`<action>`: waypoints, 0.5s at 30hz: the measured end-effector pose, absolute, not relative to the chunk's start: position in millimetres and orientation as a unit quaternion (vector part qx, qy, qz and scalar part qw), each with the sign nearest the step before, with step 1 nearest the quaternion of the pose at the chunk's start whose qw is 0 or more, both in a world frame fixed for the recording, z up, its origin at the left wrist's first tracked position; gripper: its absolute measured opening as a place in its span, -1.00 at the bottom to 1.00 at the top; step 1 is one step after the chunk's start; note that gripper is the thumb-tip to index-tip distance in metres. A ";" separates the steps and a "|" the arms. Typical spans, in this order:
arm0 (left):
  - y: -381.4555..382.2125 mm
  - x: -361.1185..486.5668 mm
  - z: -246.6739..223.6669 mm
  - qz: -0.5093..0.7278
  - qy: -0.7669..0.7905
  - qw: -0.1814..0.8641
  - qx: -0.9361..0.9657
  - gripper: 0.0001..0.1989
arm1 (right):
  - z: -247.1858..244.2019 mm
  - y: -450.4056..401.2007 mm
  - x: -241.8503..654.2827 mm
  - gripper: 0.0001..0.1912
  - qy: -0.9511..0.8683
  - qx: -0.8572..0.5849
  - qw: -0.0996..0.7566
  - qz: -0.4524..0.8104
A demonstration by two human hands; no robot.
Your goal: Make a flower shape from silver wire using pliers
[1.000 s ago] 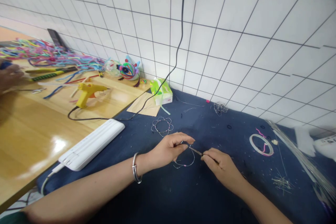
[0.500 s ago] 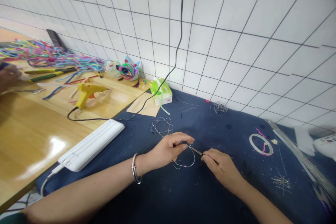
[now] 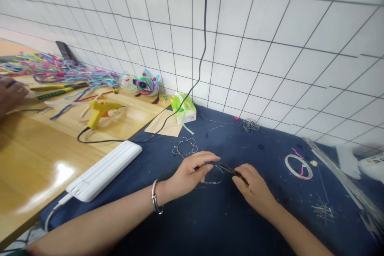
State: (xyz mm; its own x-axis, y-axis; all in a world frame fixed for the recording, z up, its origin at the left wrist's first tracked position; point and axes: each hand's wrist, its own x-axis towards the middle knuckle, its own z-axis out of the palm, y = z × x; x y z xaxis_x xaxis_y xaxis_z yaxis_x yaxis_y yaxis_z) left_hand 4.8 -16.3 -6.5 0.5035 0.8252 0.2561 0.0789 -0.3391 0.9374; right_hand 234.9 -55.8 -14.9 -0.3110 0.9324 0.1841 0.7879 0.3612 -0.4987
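In the head view, the flower-shaped wire ring (image 3: pixel 178 150) lies on dark blue cloth (image 3: pixel 168 230). Nearer and to the right of it, the left hand (image 3: pixel 192 172) pinches a beaded wire loop (image 3: pixel 214 183), thumb and fingers almost together. Farther right of the ring, the right hand (image 3: pixel 255 186) is closed around a slim dark tool (image 3: pixel 229 170), its tip at the loop. Left of the ring sit a white power strip (image 3: pixel 103 171) and a yellow glue gun (image 3: pixel 102 113).

The blue bench (image 3: pixel 192 232) carries a power strip (image 3: pixel 103 171) along its left edge, a box (image 3: pixel 186 115) and card (image 3: pixel 163 124) at the far left corner, a wire flower (image 3: pixel 185 147) near them, tangled wire (image 3: pixel 250 126) by the far edge, and a ring (image 3: pixel 289 171), clippings (image 3: pixel 324 211) and long wires (image 3: pixel 345 182) toward the right edge.
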 end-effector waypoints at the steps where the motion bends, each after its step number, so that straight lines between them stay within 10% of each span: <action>1: -16.7 4.7 -6.8 0.392 0.311 0.478 0.722 -0.74 | -18.0 -54.5 236.7 -0.78 -0.804 -0.542 0.214 0.119; 15: -27.0 5.8 -1.3 0.408 0.270 0.564 0.665 -0.79 | -10.8 -59.3 231.6 -0.75 -0.822 -0.539 0.184 0.015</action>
